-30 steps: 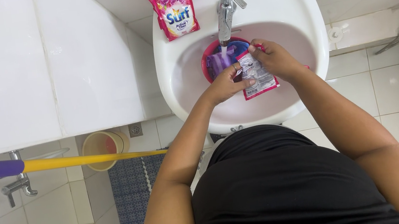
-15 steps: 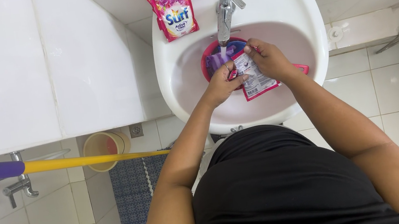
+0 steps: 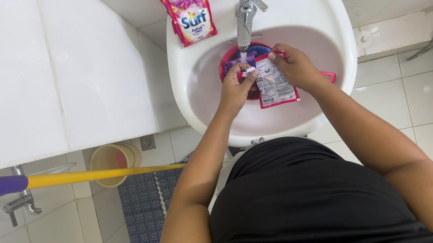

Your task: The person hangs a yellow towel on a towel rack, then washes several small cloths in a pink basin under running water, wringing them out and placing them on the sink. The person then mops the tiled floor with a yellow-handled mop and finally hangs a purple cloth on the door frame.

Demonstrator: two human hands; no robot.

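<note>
White ceramic washbasin (image 3: 321, 22) is the ref for everything here. Wall-mounted, seen from above; person in black top (image 3: 302, 205) stands right at its front rim, both forearms reaching over it into the bowl.

Off the basin's left side, lower down at floor level: long pole w/ purple grip and yellow shaft (image 3: 66, 177) runs across, passing over a round beige plastic bucket (image 3: 109, 163). Blue patterned mat (image 3: 146, 204) lies on the floor just below the basin's front-left.

On the basin's back-left ledge: strip of pink detergent sachets (image 3: 187, 10), flat, slightly tilted.

Chrome tap (image 3: 245, 18) at the basin's back centre, spout over the bowl; thin stream of water seems to run, hard to tell.

Inside the bowl under the spout: small round pink plastic tub (image 3: 230, 60) w/ purple and blue cloth in it; pink bit sticks out past the right wrist.

Above that tub: small pink-and-white sachet (image 3: 274, 82), held upright. Right hand (image 3: 295, 68) pinches its top right corner, fingers closed on it. Left hand (image 3: 235, 85) pinches the top left edge, thumb and fingertips tight together on it.
</note>
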